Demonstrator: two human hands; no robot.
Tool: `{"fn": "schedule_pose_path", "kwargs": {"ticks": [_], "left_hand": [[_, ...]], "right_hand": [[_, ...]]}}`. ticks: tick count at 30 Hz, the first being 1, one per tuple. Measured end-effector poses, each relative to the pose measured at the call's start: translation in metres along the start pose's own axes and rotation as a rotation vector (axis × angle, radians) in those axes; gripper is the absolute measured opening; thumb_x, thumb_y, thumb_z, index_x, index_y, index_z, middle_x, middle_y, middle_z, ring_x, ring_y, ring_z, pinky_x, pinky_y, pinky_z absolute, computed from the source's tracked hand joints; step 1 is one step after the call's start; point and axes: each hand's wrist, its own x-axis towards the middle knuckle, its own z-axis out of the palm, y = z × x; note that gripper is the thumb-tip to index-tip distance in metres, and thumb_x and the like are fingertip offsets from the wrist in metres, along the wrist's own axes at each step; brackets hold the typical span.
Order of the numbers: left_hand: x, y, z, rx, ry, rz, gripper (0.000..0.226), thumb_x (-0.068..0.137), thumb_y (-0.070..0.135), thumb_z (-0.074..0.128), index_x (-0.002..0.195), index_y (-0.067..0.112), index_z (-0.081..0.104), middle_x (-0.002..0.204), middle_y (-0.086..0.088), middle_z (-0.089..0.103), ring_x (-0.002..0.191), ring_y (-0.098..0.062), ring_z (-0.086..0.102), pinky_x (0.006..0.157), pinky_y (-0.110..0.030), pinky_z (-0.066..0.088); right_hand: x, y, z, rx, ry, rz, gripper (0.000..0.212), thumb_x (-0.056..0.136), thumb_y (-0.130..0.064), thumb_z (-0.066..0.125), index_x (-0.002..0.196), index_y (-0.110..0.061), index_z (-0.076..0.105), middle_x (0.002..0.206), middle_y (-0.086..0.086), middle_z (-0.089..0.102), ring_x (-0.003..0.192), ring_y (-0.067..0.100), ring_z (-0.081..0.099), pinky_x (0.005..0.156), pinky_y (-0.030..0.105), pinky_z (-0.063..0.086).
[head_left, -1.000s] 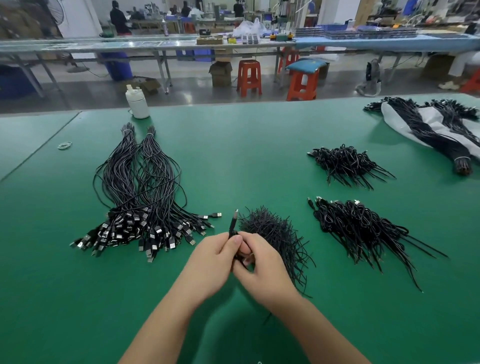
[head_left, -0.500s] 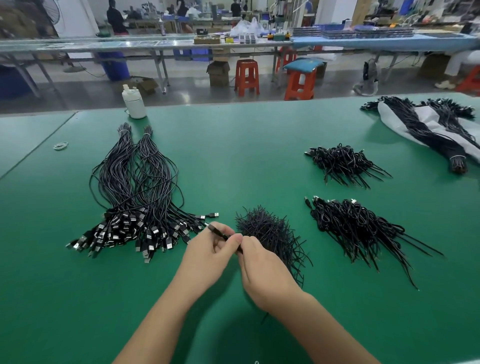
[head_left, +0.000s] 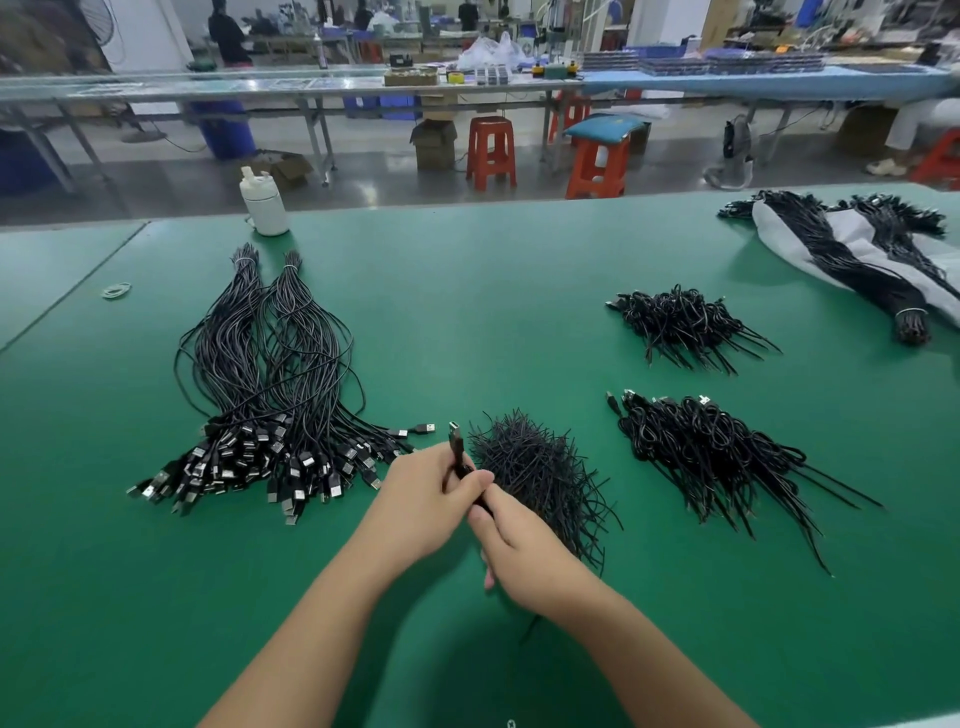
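Since half a second ago, the USB plug (head_left: 455, 431) is being swung from pointing left, towards the long bundle, to standing nearly upright above the hands. Across the green table (head_left: 467, 291), the large bundle of USB cables (head_left: 270, 384) is lying at the left, two heaps of coiled cables (head_left: 701, 457) are lying at the right, well apart from it, and the pile of short black wire ties (head_left: 540, 467) is sitting just behind the hands. In front of that pile, the left hand (head_left: 423, 506) is being kept curled round a single USB cable (head_left: 460, 460), thumb pressed on, while the right hand (head_left: 519, 543) is pinching its lower part, thumb against thumb; what is under those fingers is hidden. A slip is being risked, by this reading: should either grip be eased, the gathered cable could be springing open, and its loose end, trailing beside the ties, could be snagging and dragging several out.
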Motion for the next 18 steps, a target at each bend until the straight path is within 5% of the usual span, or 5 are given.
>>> {"fn": "schedule_pose_path", "kwargs": {"ticks": [2,4,8,13,18], "left_hand": [[0.002,0.002,0.002,0.006,-0.017,0.004,0.019,0.089,0.039,0.066,0.078,0.024,0.063,0.061,0.005,0.060,0.063,-0.009,0.057,0.060,-0.026,0.042],[0.005,0.005,0.005,-0.026,-0.030,-0.009,0.018,0.088,0.037,0.067,0.078,0.023,0.064,0.063,0.001,0.064,0.065,-0.012,0.059,0.065,-0.030,0.046],[0.011,0.009,0.013,-0.235,-0.086,-0.077,0.016,0.091,0.028,0.069,0.080,0.016,0.066,0.052,0.006,0.054,0.049,-0.009,0.044,0.055,-0.030,0.038],[0.017,0.004,0.022,-0.804,-0.229,-0.244,0.020,0.103,0.024,0.052,0.107,0.009,0.063,0.067,-0.001,0.063,0.044,-0.009,0.039,0.046,-0.022,0.032],[0.027,-0.019,0.041,0.038,-0.069,-0.157,0.014,0.100,0.030,0.051,0.092,0.028,0.062,0.089,0.010,0.065,0.079,-0.007,0.058,0.069,-0.026,0.044]], "right_hand": [[0.000,0.000,-0.001,-0.088,0.022,-0.022,0.042,0.108,-0.029,0.029,0.149,-0.032,0.033,0.113,-0.013,0.058,0.085,0.000,0.059,0.089,0.030,0.048],[0.002,0.001,-0.003,-0.226,0.052,0.006,0.036,0.108,-0.028,0.027,0.138,-0.020,0.044,0.123,0.003,0.058,0.106,0.020,0.060,0.096,0.043,0.047],[0.005,0.005,-0.008,-0.348,0.133,0.038,0.030,0.107,-0.029,0.026,0.122,-0.018,0.050,0.110,0.005,0.062,0.099,0.030,0.061,0.086,0.044,0.048],[0.009,0.024,-0.021,-0.186,0.223,0.115,0.031,0.107,-0.034,0.028,0.089,-0.016,0.046,0.081,0.002,0.059,0.076,0.027,0.059,0.077,0.049,0.051],[0.010,0.044,-0.037,0.020,0.353,0.216,0.032,0.106,-0.034,0.029,0.082,-0.019,0.044,0.075,-0.002,0.051,0.064,0.017,0.047,0.068,0.041,0.045]]}}
